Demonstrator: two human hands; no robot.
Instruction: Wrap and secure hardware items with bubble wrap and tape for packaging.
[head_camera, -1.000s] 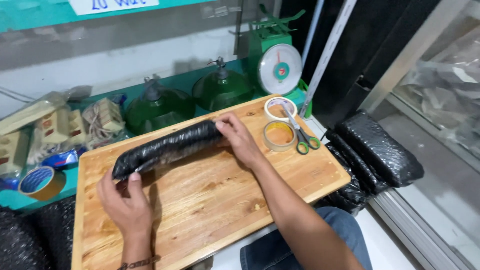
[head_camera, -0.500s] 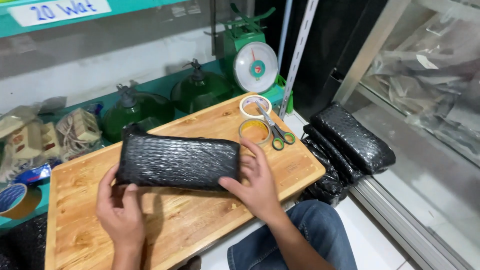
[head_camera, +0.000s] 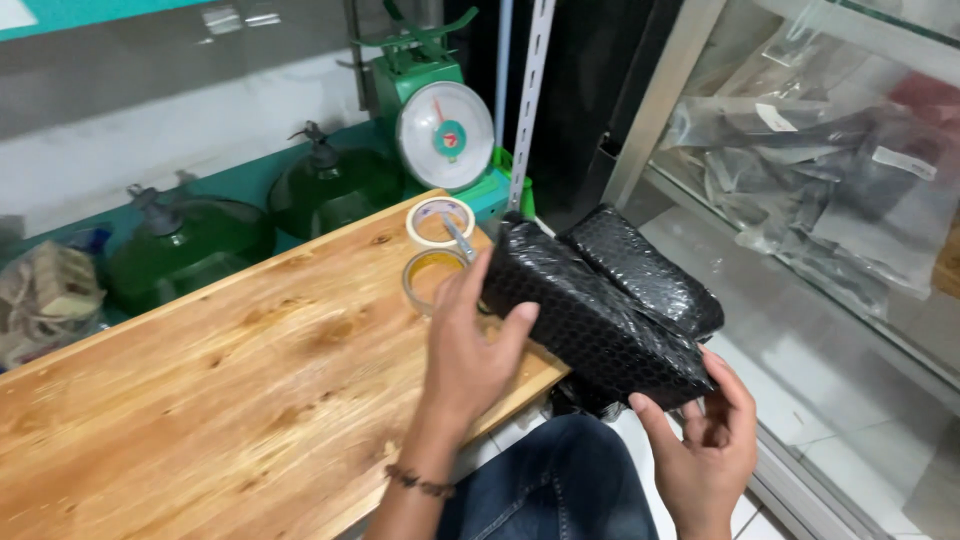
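Parcel (head_camera: 590, 315) has come off the bench (head_camera: 230, 390) since half a second ago: it lay flat on the board between my hands, now it hangs past the bench's right edge, tilted, far end down toward my knee. View has swung right with it.

Left hand (head_camera: 470, 345): grip clamped on the parcel's upper end, thumb on the near face, fingers wrapped behind (fingertips hidden). Right hand (head_camera: 705, 445): under the lower corner, fingers curled up against the black bubble wrap, grip closed on that corner.

Second black parcel (head_camera: 645, 270) lies just behind mine, touching or nearly so, cannot tell which.

On the bench by my left hand: two tape rolls, the white one (head_camera: 440, 218) further off, the clear one (head_camera: 430, 275) nearer, partly behind my fingers. Scissors across them (only a bit of blade (head_camera: 458, 238) shows).

Green scale (head_camera: 440, 120) stands beyond the rolls. Green lamp shades (head_camera: 330, 185) sit left of it, behind the bench. Glass case (head_camera: 830, 190) with grey bags at right.
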